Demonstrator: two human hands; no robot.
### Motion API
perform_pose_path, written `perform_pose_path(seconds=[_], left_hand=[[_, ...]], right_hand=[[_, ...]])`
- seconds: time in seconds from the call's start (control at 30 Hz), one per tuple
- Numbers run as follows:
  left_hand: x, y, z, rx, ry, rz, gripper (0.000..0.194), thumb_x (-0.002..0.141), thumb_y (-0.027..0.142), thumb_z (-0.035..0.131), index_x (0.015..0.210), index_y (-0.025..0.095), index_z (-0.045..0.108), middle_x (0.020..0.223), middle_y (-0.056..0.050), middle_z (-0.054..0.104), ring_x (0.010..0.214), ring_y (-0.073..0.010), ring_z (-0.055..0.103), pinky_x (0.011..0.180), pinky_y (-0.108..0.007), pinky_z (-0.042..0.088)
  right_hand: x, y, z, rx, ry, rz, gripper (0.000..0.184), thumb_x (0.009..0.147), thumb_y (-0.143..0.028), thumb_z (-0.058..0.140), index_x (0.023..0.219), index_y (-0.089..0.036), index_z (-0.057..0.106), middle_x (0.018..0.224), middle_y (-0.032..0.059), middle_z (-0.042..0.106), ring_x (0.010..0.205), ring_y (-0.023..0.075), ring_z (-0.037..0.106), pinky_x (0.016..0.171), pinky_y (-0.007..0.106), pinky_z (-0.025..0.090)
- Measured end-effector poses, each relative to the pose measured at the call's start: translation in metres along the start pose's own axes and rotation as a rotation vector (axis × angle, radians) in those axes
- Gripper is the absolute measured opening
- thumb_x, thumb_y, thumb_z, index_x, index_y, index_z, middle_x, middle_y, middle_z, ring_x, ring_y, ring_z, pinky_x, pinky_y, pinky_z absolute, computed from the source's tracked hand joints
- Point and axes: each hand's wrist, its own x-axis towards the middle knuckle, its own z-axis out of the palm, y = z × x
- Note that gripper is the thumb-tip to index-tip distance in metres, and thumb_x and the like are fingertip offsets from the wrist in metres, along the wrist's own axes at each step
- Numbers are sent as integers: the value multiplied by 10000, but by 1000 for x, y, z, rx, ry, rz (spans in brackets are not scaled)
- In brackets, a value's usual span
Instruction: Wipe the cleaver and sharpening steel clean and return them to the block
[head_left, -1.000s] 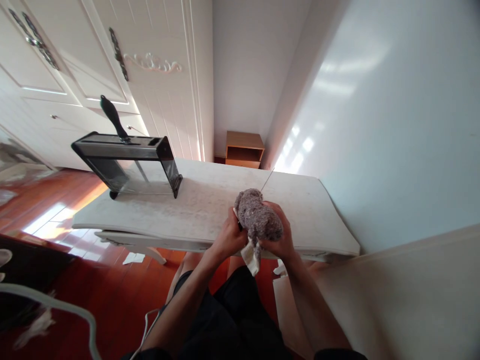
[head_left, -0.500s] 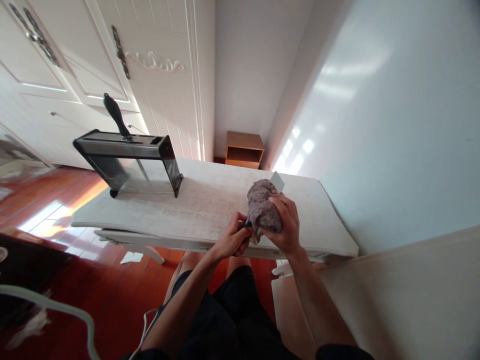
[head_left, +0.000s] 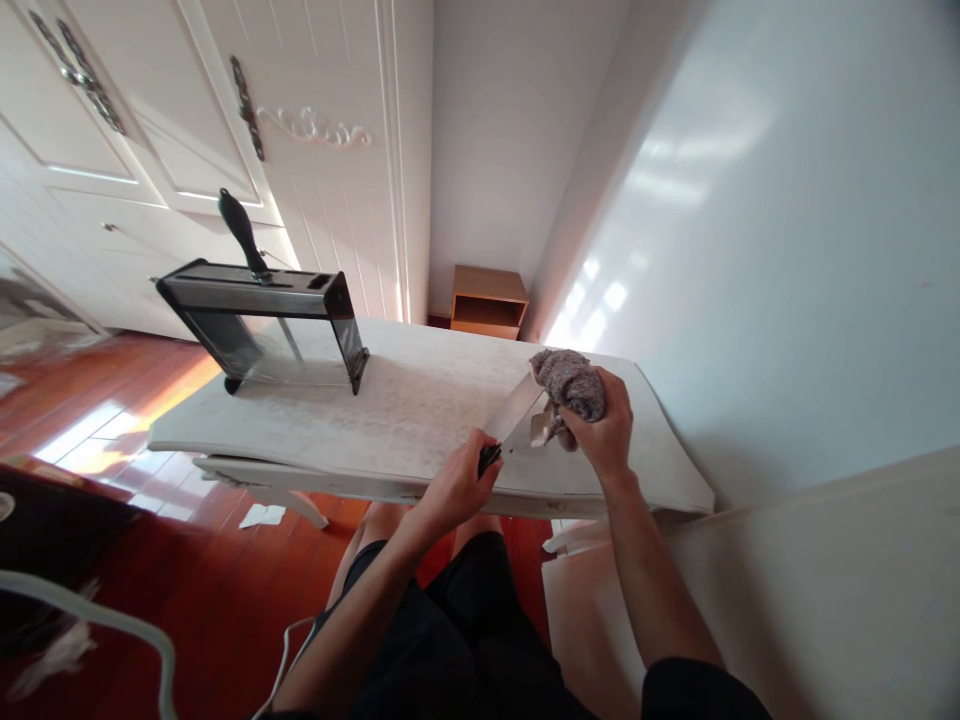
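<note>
My left hand point(head_left: 466, 474) is closed round the black handle of a knife point(head_left: 517, 408), whose broad, pale metal blade points away to the upper right above the table. Bunched in my right hand point(head_left: 609, 425) is a grey-brown cloth point(head_left: 570, 380), with a light tag-like piece hanging from its lower side. The cloth is at the far end of the blade and hides the tip; whether they touch there I cannot tell. Both hands are over the near right part of the white table point(head_left: 420, 400).
A knife block point(head_left: 262, 290) with clear sides stands on the table's left, one black-handled tool upright in it. White cabinets point(head_left: 322, 200) rise behind, a wall point(head_left: 787, 250) on the right. A small wooden nightstand point(head_left: 491, 283) sits beyond the table. A white cable point(head_left: 112, 612) crosses the lower left.
My right hand has moved the cloth right, away from the handle, uncovering most of the blade. My left hand keeps its grip on the knife, nearly in place.
</note>
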Motion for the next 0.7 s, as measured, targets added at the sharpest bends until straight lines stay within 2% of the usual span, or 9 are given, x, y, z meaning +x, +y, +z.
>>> perform_pose_path(seconds=[0.1,0.17,0.23,0.3,0.37,0.43,0.5,0.57,0.7], left_hand=[[2,-1,-3,78,64,30,209,916,265,555,1112,197,572,1150,-105,695,1086,-271,657,923,-372,479],[4,2,-4,175,95,63,232,925,237,541,1145,210,611,1200,-102,691,1098,-282,663,928,-373,479],[6,6,-3,307,87,73,250,940,219,512,1161,208,628,1193,-110,695,1066,-297,679,894,-378,486],[7,9,-2,458,52,29,222,942,217,498,1113,172,633,1071,-140,721,975,-324,701,800,-379,492],[6,10,0,575,17,-48,189,924,203,502,1060,136,614,904,-153,724,872,-346,710,695,-366,472],[4,8,2,634,13,-102,172,900,167,502,1042,122,589,822,-143,714,823,-348,711,635,-350,444],[2,5,2,649,40,-93,163,894,157,507,1040,135,576,827,-122,719,821,-333,715,623,-338,437],[-1,1,2,646,86,-34,163,907,183,520,1059,160,574,878,-93,730,845,-310,719,648,-332,453],[-4,-5,-2,696,121,60,239,902,191,537,1137,193,579,908,-51,737,849,-273,722,681,-324,479]], right_hand=[[-1,-7,-10,52,34,19,627,710,-246,758,1305,-184,572,1210,106,612,1129,280,583,996,438,471],[-4,-22,-16,54,15,-51,644,727,-251,761,1335,-196,556,1242,114,600,1165,285,568,1023,446,457],[-7,-41,-19,29,-84,-168,674,733,-248,767,1365,-196,538,1294,128,583,1202,295,543,1049,451,443],[-12,-60,-19,-26,-236,-276,679,723,-227,764,1364,-185,542,1334,129,576,1205,303,526,1047,447,448],[-17,-74,-17,-83,-376,-328,665,707,-203,751,1344,-176,563,1356,113,576,1187,305,511,1039,445,455],[-19,-82,-18,-117,-488,-332,656,694,-192,740,1330,-171,583,1374,92,571,1180,305,495,1040,447,455],[-18,-82,-19,-123,-569,-323,653,690,-191,737,1327,-166,594,1381,79,567,1183,300,487,1043,440,454],[-12,-73,-21,-143,-584,-297,629,693,-177,730,1311,-166,610,1367,70,575,1183,294,487,1046,431,452],[4,-37,-19,-283,-468,-177,588,691,-163,729,1271,-157,634,1300,66,614,1138,293,504,1024,434,463]])
